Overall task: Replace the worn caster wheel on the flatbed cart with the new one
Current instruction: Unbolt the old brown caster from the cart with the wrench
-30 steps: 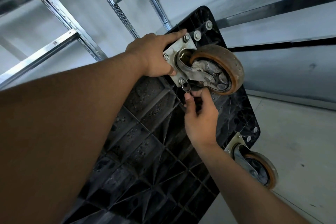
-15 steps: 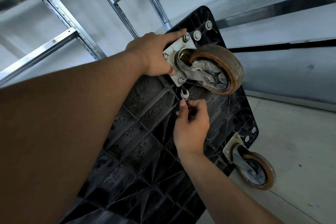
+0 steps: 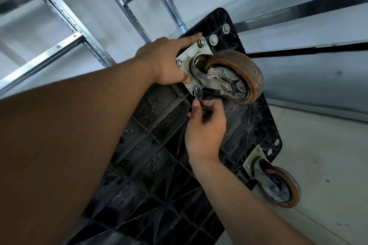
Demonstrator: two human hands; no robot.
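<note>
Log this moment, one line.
left hand: presses mounting plate | right hand: holds wrench on lower nut | worn caster: bolted on

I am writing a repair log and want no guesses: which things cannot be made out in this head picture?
- Handle of the wrench: head view, hidden inside the right hand that pinches it.
- Fourth bolt of the mounting plate: head view, behind the worn caster wheel.
- Lower end of the cart: head view, covered by the left forearm, cut off by the bottom edge.
- New caster wheel: nowhere in the frame.
</note>
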